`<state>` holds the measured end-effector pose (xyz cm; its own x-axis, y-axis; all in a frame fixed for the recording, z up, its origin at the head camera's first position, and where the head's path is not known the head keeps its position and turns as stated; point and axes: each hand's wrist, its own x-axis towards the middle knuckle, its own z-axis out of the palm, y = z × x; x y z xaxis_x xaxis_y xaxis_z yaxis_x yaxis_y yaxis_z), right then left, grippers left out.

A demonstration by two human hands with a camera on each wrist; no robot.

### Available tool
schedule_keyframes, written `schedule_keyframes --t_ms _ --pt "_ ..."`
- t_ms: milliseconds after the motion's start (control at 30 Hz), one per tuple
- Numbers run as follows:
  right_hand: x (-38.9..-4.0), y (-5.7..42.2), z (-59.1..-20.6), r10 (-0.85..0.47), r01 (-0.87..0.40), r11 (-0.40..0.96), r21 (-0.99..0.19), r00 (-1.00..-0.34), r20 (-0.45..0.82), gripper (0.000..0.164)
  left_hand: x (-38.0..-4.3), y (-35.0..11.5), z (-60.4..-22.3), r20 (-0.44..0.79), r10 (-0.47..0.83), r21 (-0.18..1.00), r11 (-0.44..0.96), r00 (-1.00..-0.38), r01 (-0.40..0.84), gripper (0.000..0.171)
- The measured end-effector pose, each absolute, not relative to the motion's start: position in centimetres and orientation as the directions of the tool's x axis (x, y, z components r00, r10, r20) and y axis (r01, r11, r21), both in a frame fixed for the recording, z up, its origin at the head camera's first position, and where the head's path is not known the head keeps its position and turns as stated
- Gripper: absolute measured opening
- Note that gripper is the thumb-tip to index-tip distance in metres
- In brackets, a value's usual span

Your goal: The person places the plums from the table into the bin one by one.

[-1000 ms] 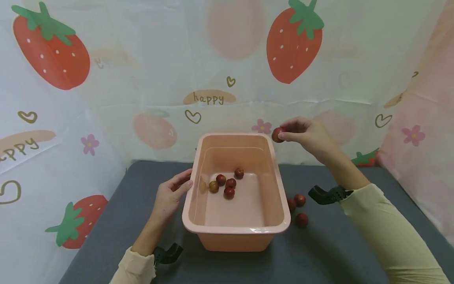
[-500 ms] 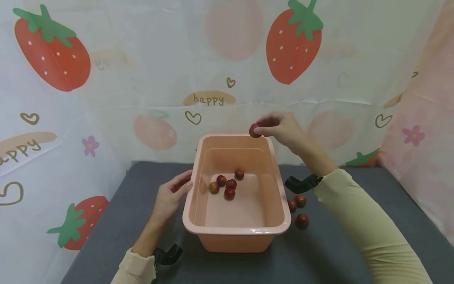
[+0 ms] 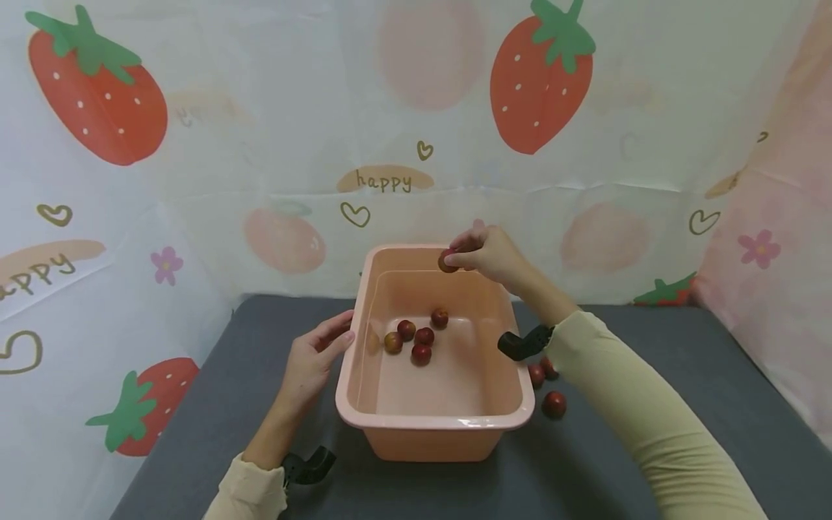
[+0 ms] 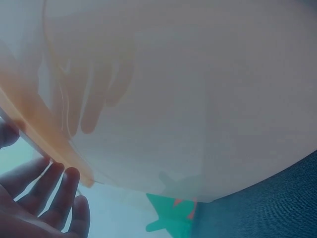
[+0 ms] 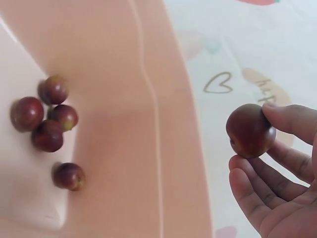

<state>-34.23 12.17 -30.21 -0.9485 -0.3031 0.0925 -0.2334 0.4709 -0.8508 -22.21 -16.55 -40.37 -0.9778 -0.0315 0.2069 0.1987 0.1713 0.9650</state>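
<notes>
Left hand (image 3: pixel 310 359) touching the tub (image 3: pixel 434 442) with relaxed fingers, right hand (image 3: pixel 490 254) pinching a held plum (image 5: pixel 250 130): five (image 3: pixel 421 354) already lie in the tub below that grip, three (image 3: pixel 554 405) remain right of it on the desk (image 3: pixel 273 318).

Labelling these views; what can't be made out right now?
Head: one loose fruit, partly behind the tub rim.
Head: another loose fruit, partly behind the right sleeve.
Head: held fruit, partly behind the right hand.
Left wrist: fruit inside, hidden by the tub wall.
Left wrist: left hand, cut off by frame edges.
Right wrist: right hand, cut off by frame edges.
</notes>
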Motion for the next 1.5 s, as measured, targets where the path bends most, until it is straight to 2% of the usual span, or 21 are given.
schedule_keyframes --t_ms 300,667,1000,1500 --pt "-34.4 10.8 -31.2 -0.342 -0.253 0.491 -0.834 -0.936 0.082 0.025 -22.4 -16.6 -40.5 0.211 -0.028 0.963 0.175 -0.977 0.204 0.042" --pt "-34.1 9.1 -31.7 -0.276 -0.158 0.579 -0.8 -0.961 -0.01 0.021 -22.4 -16.4 -40.6 0.2 -0.037 0.968 0.161 -0.979 0.192 0.042" --pt "-33.8 9.0 -32.0 -0.217 -0.157 0.732 -0.663 -0.976 -0.009 0.02 -22.4 -16.4 -40.6 0.188 -0.053 0.971 0.16 -0.981 0.178 0.042" --pt "-34.1 9.0 -32.4 -0.224 -0.144 0.757 -0.638 -0.974 -0.045 0.017 -22.4 -16.4 -40.7 0.193 -0.049 0.97 0.159 -0.98 0.183 0.041"
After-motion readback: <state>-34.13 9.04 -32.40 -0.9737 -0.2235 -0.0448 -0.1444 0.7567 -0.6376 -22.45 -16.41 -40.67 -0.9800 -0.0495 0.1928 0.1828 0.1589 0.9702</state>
